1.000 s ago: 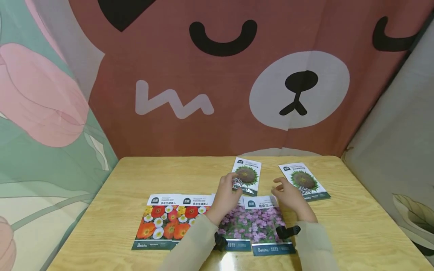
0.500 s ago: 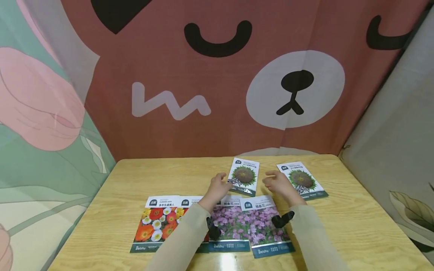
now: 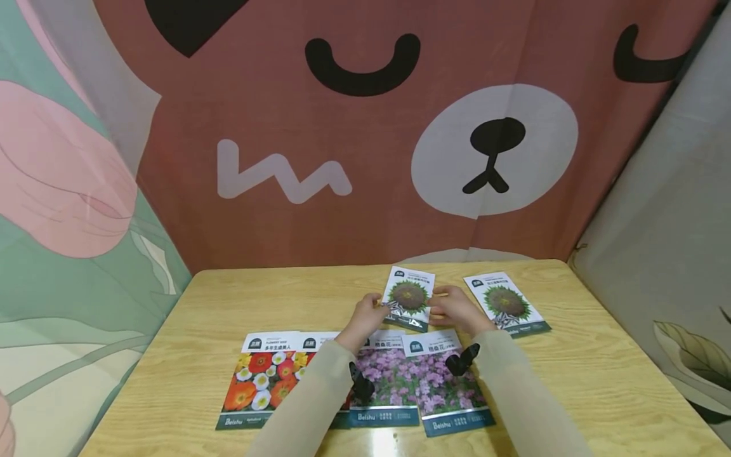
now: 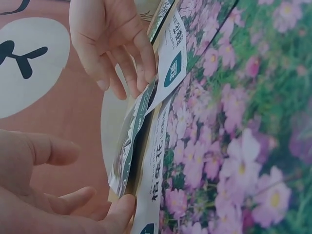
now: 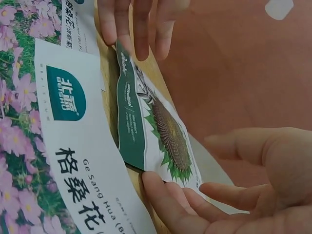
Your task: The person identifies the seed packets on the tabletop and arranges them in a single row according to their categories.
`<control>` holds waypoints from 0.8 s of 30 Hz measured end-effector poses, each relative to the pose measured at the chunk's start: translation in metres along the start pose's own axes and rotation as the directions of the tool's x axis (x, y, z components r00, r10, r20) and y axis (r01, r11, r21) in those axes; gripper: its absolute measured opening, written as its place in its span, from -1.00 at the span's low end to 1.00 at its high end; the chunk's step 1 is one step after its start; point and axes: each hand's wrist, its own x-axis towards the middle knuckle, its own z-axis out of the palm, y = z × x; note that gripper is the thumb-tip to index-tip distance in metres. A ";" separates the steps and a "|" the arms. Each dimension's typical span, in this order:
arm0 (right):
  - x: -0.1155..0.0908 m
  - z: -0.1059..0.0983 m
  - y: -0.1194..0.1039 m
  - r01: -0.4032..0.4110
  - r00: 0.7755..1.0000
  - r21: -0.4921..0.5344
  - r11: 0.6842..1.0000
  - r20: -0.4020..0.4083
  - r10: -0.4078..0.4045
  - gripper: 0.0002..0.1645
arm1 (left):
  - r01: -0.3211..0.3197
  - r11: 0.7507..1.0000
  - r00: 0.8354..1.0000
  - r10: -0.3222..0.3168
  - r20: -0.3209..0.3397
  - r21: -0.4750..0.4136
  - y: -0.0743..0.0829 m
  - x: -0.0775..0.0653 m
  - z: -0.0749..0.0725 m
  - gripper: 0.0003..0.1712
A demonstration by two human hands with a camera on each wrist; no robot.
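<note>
A sunflower seed packet (image 3: 408, 296) lies on the table between my two hands. My left hand (image 3: 363, 322) is at its left edge, fingers relaxed, fingertips right at the lower corner. On the opposite side my right hand (image 3: 459, 309) has its fingertips at the packet's right edge. The right wrist view shows the packet (image 5: 161, 129) lying low, with the right hand's fingers (image 5: 168, 207) extended along its edge and thumb raised. In the left wrist view the left thumb stands apart from the packet (image 4: 130, 146), its lower fingers beside the corner.
Two purple-flower packets (image 3: 384, 381) (image 3: 454, 387) lie in front, under my wrists. Left of them are two poppy packets (image 3: 259, 377), one partly hidden by the left sleeve. Another sunflower packet (image 3: 505, 301) lies at the back right of the wooden table (image 3: 594, 368). A bear-print curtain (image 3: 274, 235) hangs behind.
Both hands have shifted left. The left went from over the sunflower packet to its left edge; the right moved away from the other sunflower packet to this one's right edge.
</note>
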 end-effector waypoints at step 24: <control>0.011 -0.005 0.010 0.077 0.994 0.000 0.997 -0.076 -0.077 -0.32 | 0.024 0.980 1.000 -0.024 0.001 -0.195 -0.002 0.002 -0.001 -0.28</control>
